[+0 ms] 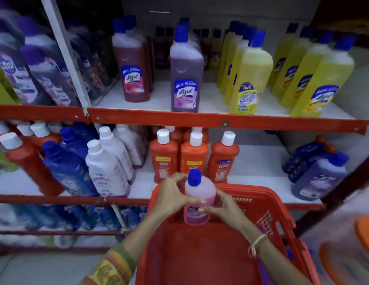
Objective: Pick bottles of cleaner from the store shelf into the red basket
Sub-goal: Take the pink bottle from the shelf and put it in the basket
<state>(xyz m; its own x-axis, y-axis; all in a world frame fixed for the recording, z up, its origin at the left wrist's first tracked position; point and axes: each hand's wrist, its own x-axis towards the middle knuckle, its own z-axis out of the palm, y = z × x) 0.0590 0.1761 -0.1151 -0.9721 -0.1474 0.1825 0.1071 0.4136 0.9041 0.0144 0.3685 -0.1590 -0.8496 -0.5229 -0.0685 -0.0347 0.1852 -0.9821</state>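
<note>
I observe the pink cleaner bottle [200, 197] with its blue cap upright over the far end of the red basket [278, 210], its base below the rim, seemingly so it stands rather than topples. My left hand [171, 197] is closed around its shoulder and my right hand [222, 204] wraps the label side, a two-handed hold that I judge steadies the lowering. The basket floor looks otherwise bare, and the store shelf [220, 120] behind carries many more bottles.

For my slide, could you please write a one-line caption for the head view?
Both hands, left and right, lower a pink cleaner bottle upright into the red basket before stocked shelves.
</note>
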